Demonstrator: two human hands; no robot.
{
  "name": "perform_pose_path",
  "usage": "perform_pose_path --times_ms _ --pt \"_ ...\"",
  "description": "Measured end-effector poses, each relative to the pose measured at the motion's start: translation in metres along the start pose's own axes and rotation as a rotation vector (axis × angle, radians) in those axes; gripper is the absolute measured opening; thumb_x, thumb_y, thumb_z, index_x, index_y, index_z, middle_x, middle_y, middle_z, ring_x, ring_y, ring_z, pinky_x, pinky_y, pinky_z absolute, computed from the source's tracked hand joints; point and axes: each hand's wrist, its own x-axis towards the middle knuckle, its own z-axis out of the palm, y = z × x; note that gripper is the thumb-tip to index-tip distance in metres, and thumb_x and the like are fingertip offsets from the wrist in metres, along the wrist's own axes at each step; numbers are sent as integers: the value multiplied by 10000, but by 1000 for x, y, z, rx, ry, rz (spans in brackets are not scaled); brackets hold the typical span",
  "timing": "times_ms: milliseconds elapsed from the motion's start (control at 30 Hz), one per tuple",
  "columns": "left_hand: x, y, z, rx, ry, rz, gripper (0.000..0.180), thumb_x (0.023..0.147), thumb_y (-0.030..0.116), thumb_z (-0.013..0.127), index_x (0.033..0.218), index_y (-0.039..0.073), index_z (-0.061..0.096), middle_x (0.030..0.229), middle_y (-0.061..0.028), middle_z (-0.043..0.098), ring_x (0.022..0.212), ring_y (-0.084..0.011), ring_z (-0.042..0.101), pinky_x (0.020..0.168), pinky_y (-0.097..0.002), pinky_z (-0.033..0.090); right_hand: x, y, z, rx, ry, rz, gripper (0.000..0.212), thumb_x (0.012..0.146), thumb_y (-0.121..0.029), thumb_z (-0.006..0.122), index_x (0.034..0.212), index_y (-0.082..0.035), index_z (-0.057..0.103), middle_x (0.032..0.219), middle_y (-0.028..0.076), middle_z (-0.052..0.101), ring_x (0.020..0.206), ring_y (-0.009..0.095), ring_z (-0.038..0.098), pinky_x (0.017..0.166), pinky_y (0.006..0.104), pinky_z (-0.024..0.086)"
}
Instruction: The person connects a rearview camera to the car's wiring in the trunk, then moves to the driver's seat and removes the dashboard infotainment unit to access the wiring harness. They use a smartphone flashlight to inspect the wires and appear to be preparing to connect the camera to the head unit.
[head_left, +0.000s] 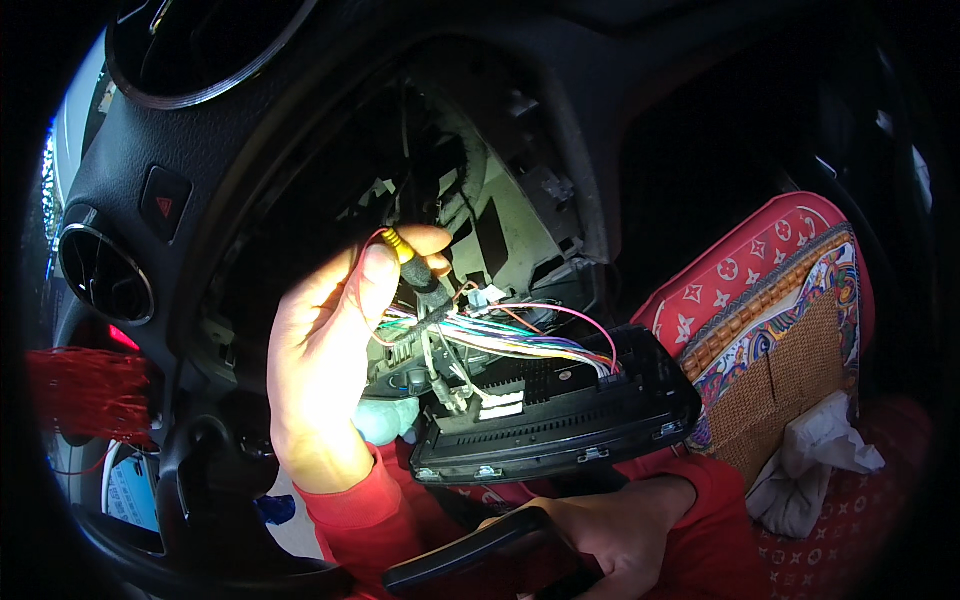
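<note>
My left hand pinches a yellow RCA plug between thumb and fingers, in front of an opening in the car dashboard. A thin red wire loops beside the plug, and a dark taped cable runs down from it. Below and to the right lies a black car stereo unit, tilted, with a bundle of coloured wires running into its back. My right hand is closed around a dark, flat, phone-like device at the lower edge. Part of the device is cut off by the frame.
The dashboard opening shows bare brackets and loose cables. Left are a round air vent, a hazard button, red fringe and part of the steering wheel. On the red patterned seat stand a woven bag and crumpled white tissue.
</note>
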Motion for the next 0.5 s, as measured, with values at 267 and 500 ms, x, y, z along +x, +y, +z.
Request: perform_pose_path --times_ms 267,500 --pt "1 2 -1 -37 65 -106 354 1024 326 740 1164 3 777 1017 -66 775 917 -112 652 887 -264 496 11 -25 -9 37 -60 214 1146 956 -191 785 1731 -197 -60 1382 174 629 980 238 679 780 352 567" --pt "2 -1 7 -199 262 -134 468 914 194 875 1225 -83 661 1030 -124 765 992 -154 697 942 -293 539 20 -22 -8 -133 -55 9 1208 942 -138 794 1723 -223 -125 1529 196 518 957 241 687 780 358 570"
